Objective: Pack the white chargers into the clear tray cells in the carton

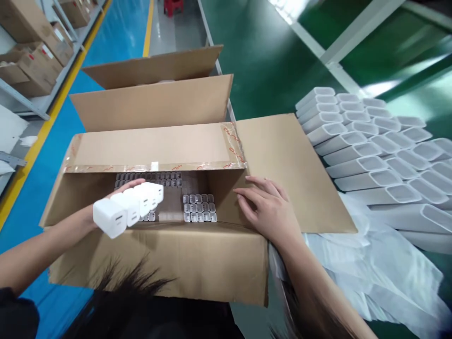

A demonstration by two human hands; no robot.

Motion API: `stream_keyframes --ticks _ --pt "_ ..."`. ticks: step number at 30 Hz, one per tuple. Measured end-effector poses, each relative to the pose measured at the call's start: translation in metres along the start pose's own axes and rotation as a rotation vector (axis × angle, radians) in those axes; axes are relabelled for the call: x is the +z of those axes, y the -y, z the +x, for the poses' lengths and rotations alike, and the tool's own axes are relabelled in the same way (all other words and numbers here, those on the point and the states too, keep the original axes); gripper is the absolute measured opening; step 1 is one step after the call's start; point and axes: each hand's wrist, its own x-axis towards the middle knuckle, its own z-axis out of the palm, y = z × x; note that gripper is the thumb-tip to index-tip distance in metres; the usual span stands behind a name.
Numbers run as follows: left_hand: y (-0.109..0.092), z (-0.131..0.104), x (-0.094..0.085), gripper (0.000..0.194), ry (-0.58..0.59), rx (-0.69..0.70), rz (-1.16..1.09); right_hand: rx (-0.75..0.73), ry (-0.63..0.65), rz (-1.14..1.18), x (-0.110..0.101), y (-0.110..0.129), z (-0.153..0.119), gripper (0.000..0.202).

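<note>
A row of several white plastic charger housings (130, 205), each with a small port slot, lies along my left hand (130, 185). That hand is mostly hidden behind them, only its fingers showing past the far side, and is over the open cardboard box (155, 254). Blocks of similar small white pieces (199, 208) stand in rows on the bottom of the box. At the box's right edge, my right hand (266, 205) rests by the side flap (300, 179) with its fingers extended and nothing in it.
Long white rectangular tubes (367, 150) are stacked at the right, above crumpled clear plastic bags (381, 273). Another box with raised flaps (151, 103) stands behind. On the left, a shelf rack (67, 75) holds cartons (31, 66). A red stool (173, 6) is far off.
</note>
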Motion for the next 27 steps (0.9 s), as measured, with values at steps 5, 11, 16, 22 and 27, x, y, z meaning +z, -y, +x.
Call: stream_keyframes --ticks 5,11,16,22,27 --pt "0.021 -0.042 0.102 0.064 0.164 0.117 -0.475 -0.026 0.009 -0.015 0.006 -0.001 -0.001 0.024" --pt "0.055 -0.042 0.176 0.073 0.474 0.219 -0.935 0.03 0.089 0.004 0.005 0.002 -0.001 0.026" --pt "0.06 -0.033 0.195 0.077 0.548 0.186 -0.938 0.064 0.119 0.022 0.004 0.003 0.0 0.026" --pt "0.06 -0.034 0.208 0.081 0.575 0.177 -0.917 0.066 0.141 0.022 0.004 0.004 0.0 0.027" --pt "0.061 -0.031 0.209 0.08 0.556 0.175 -0.909 0.048 0.132 0.018 0.005 0.001 -0.001 0.028"
